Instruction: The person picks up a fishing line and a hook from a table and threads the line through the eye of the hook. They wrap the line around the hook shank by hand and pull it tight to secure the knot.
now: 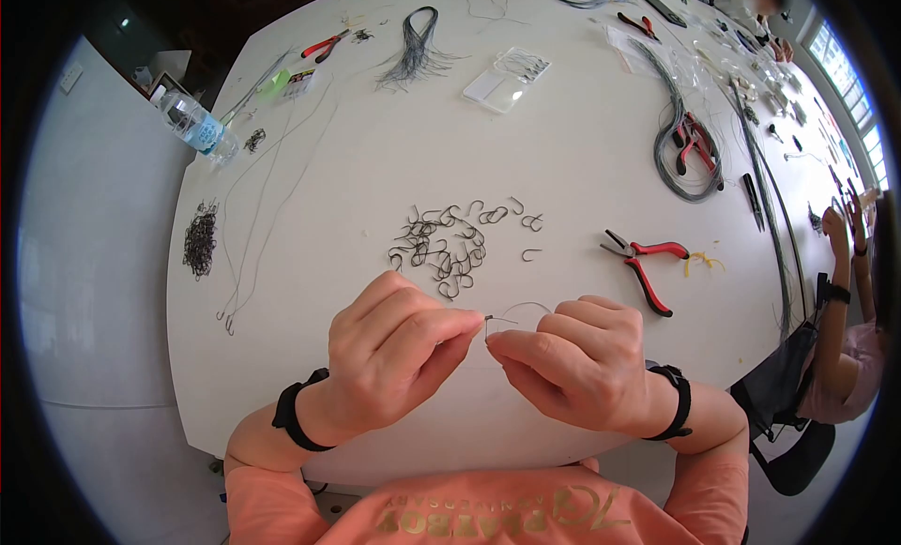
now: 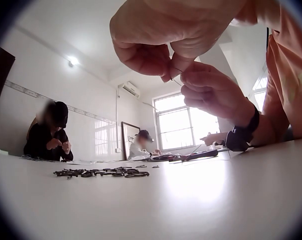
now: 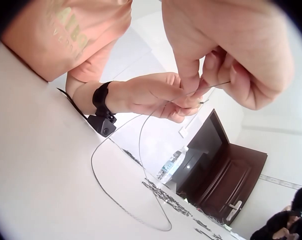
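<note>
Low over the near part of the table, the left hand (image 1: 399,353) pinches a small dark piece, apparently a hook's end, between thumb and index finger. Close beside it on the right, the right hand (image 1: 582,362) pinches a thin line that meets this piece. In the right wrist view a grey line (image 3: 93,165) loops down from the fingers over the table; the right hand (image 3: 231,50) has its fingers curled round it. A scattered pile of dark hooks (image 1: 441,249) lies just beyond the hands.
Red-handled pliers (image 1: 648,264) lie to the right, with yellow scraps beside them. At the left are a denser hook pile (image 1: 200,240), lines with hooks and a water bottle (image 1: 199,128). Farther back lie a line bundle (image 1: 413,52) and a clear box (image 1: 507,80). Other people sit around.
</note>
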The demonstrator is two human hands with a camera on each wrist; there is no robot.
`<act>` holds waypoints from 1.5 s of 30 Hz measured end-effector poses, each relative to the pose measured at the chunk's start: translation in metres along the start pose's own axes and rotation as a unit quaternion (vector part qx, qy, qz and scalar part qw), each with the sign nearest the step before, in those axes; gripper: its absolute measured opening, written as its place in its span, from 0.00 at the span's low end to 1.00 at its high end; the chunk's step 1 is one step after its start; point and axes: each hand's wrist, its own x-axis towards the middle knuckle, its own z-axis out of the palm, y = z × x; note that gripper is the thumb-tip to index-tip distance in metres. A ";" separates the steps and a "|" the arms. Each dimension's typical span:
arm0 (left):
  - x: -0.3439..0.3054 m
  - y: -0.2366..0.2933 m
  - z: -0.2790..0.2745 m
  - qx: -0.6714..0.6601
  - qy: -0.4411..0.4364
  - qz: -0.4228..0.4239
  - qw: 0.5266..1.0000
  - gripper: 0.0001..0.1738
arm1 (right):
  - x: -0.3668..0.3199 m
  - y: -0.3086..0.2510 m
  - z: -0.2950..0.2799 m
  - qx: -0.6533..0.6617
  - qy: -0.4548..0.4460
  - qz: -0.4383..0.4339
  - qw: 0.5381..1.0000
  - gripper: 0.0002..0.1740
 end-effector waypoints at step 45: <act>-0.003 0.009 0.003 -0.024 -0.036 0.029 0.999 0.18 | 0.012 0.013 -0.024 0.295 -0.144 0.311 0.892 0.03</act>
